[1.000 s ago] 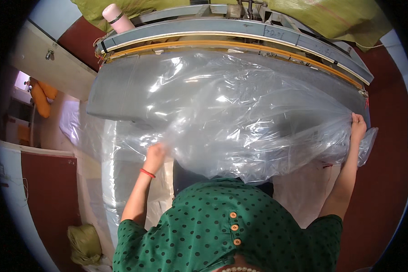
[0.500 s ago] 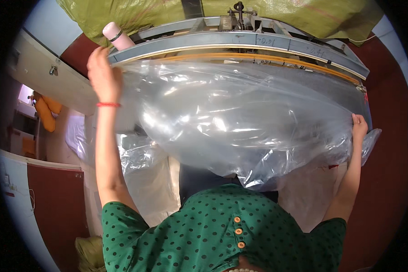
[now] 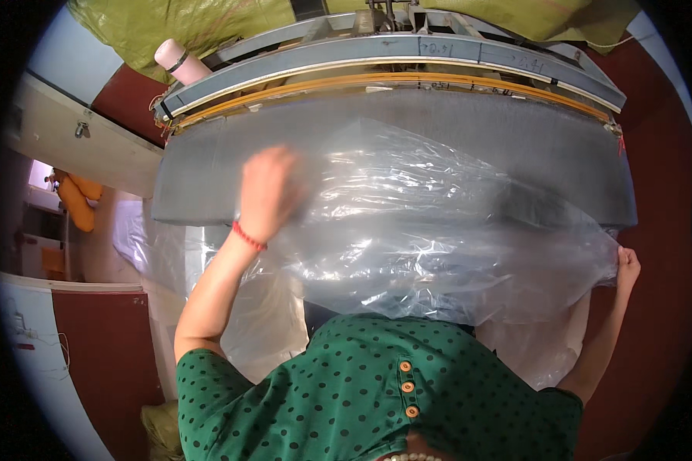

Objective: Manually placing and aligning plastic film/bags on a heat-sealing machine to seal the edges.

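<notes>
the clear plastic sheet (image 3: 392, 250) lies crumpled and shiny across the grey bench (image 3: 207, 173), its near part hanging over the edge in front of the person's body. the right hand (image 3: 628, 267) pinches the sheet's right end, its grip pressed together on the film. the left hand (image 3: 267, 192) is blurred over the bench beside the sheet; whether its grip is spread or closed, i cannot tell. a pink bottle (image 3: 181, 62) leans by the metal frame (image 3: 338, 58).
</notes>
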{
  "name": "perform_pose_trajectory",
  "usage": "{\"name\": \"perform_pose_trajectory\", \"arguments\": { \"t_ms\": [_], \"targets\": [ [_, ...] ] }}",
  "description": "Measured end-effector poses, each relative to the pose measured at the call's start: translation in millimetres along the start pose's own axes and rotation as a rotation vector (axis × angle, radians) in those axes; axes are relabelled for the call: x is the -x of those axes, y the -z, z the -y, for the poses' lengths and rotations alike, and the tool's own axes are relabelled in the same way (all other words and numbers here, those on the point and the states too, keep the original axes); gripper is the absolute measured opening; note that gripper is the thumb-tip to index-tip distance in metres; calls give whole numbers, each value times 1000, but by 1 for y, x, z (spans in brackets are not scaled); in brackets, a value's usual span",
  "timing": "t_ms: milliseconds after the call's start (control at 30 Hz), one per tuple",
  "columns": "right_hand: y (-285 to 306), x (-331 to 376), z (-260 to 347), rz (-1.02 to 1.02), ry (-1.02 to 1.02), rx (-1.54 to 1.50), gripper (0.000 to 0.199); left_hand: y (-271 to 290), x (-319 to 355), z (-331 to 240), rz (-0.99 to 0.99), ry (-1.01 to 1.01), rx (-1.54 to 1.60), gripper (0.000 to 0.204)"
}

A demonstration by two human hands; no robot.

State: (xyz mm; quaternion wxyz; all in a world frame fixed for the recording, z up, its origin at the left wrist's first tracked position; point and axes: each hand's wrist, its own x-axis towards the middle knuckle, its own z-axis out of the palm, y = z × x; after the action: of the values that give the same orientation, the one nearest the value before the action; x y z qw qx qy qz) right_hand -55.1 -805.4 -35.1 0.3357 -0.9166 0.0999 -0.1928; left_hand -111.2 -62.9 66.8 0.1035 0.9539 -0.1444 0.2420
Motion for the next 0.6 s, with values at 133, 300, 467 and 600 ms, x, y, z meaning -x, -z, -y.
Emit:
{"name": "perform_pose_trajectory", "arguments": {
  "t_ms": [133, 300, 467, 600],
  "targets": [
    [-2, 2, -1, -3, -34, -79, 20, -12, -28, 32, 41, -186, -254, 16],
    [-7, 9, -3, 10, -63, -112, 19, -32, -43, 38, 199, 632, 973, 10],
    [-9, 17, -33, 10, -100, -171, 17, -59, -48, 1, 490, 78, 1024, 3],
    [-16, 22, -29, 17, -120, -175, 19, -85, -33, 27, 289, 27, 574, 6]
  ]
}}
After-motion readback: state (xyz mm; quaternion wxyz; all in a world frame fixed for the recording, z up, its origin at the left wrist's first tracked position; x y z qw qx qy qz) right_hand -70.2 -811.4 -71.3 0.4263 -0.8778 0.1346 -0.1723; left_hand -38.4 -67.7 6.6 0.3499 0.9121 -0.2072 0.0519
